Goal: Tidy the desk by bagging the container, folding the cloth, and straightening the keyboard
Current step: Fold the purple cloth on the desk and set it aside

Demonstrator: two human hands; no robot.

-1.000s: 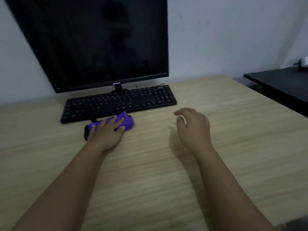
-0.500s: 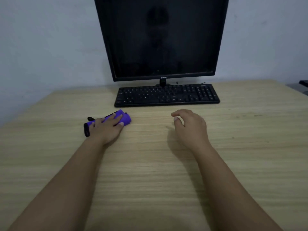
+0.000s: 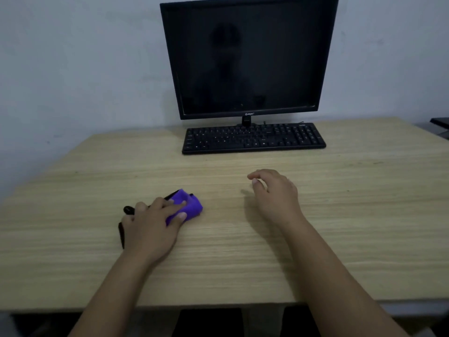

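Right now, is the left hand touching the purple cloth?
Touching. The head view shows the left hand lying on the purple cloth, its fingers resting flat across the top with no gap.

— From my remote seat, I see the surface (image 3: pixel 340 215) running out in front of me to the wall (image 3: pixel 85 69). What stands at the back?

— The monitor (image 3: pixel 247 57) stands at the far edge, against the wall, right of the middle. The keyboard (image 3: pixel 254 138) lies just before it, parallel to the far edge of the surface.

— And nearer to me?

— The left hand (image 3: pixel 150 227) rests on the cloth (image 3: pixel 187 206), left of the middle and well apart from the keyboard. The cloth lies on a bag (image 3: pixel 122 229), which shows at the left of the hand. The right hand (image 3: pixel 274 195) is to the right of the cloth, apart from it, before the keyboard.

— I also see another table (image 3: pixel 441 125) at the far right edge.
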